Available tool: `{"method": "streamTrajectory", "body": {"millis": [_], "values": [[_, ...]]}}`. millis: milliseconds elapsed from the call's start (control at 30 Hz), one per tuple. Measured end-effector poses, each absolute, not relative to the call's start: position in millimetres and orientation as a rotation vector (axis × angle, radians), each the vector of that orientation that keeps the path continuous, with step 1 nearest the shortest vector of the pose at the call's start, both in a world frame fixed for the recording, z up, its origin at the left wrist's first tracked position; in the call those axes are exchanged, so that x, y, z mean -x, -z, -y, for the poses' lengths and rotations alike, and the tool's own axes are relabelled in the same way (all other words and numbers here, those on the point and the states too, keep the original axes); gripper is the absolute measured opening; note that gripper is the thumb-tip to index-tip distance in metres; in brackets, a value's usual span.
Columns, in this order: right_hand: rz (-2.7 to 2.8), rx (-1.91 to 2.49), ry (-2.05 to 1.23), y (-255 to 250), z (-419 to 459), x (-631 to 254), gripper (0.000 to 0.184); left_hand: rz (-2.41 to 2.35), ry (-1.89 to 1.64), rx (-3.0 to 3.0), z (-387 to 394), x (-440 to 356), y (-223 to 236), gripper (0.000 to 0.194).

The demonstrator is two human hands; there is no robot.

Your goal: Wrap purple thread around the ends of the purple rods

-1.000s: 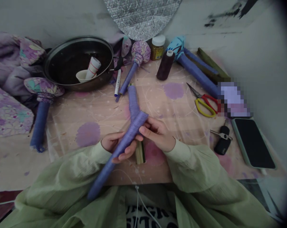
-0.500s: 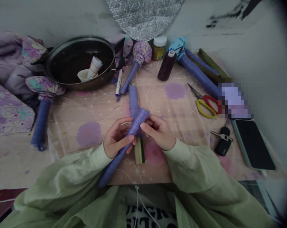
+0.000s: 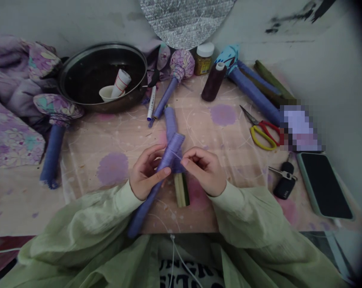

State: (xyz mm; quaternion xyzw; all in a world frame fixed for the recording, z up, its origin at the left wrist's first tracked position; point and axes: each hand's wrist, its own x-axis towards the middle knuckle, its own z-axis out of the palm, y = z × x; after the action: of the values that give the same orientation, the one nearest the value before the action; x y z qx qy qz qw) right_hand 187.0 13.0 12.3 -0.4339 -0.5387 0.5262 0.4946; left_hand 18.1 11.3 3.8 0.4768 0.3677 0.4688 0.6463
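Its thumb across the purple stick (image 3: 167, 158), the left hand (image 3: 148, 172) seemingly steadies it against the thread (image 3: 177, 155) pinched taut in the right hand (image 3: 205, 170). A second stick (image 3: 170, 120) lies beneath, crowding that space; scissors (image 3: 262, 134) rest right of the right hand, the pan (image 3: 82, 78) beyond the left.

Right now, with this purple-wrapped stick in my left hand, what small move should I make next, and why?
I'd probably carry the thread one turn around the purple-wrapped stick, gently taut. Your right hand seems to pinch the thread, which runs straight to the stick near its upper end, while your left hand holds the stick below that point.
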Motion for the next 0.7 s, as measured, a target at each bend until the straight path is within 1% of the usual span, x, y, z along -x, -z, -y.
{"method": "streamTrajectory", "body": {"millis": [233, 467, 700], "values": [[1.428, 1.029, -1.19, -14.1, -6.0, -186.3, 0.01, -0.921, -1.096, -1.148, -12.4, -18.5, -2.5, 0.051], [1.418, 1.051, -1.151, -15.7, -6.1, -185.7, 0.011, -0.942, -1.113, -1.132, -12.3, -18.9, -3.0, 0.049], [1.347, 1.069, -1.18, -14.1, -9.9, -186.1, 0.013, -0.924, -1.128, -1.086, -10.4, -17.7, -4.2, 0.046]]}}
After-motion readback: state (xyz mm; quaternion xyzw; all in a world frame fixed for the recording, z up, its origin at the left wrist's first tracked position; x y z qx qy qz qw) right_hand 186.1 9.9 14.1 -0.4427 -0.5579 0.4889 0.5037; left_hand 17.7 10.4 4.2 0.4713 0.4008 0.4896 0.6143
